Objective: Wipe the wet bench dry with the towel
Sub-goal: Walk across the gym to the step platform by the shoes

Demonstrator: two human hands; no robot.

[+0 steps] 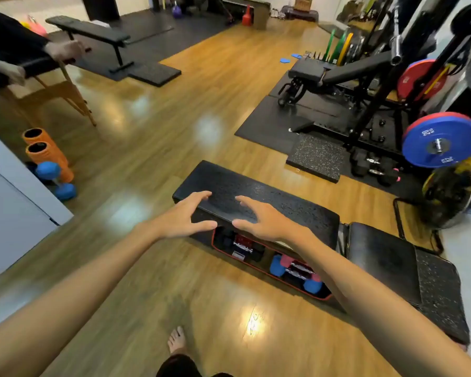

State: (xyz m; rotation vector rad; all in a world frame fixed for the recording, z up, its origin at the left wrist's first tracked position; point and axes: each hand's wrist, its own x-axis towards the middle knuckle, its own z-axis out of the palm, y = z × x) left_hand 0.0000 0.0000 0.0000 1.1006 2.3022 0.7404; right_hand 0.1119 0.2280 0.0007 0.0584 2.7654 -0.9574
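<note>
A low black bench [283, 202] with a speckled, shiny top stands on the wooden floor in front of me. Under it is a red-edged shelf holding dumbbells [291, 268]. My left hand [184, 216] and my right hand [259, 217] reach out side by side over the bench's near left end, fingers spread and slightly bent, holding nothing. Whether the fingertips touch the top I cannot tell. No towel is in view.
A second black padded seat [386, 254] adjoins the bench on the right. A fan [452, 197] and a weight rack with a blue plate [441, 140] stand at right. Orange foam rollers [46, 151] and blue dumbbells lie at left. Another person's feet rest on a table at far left.
</note>
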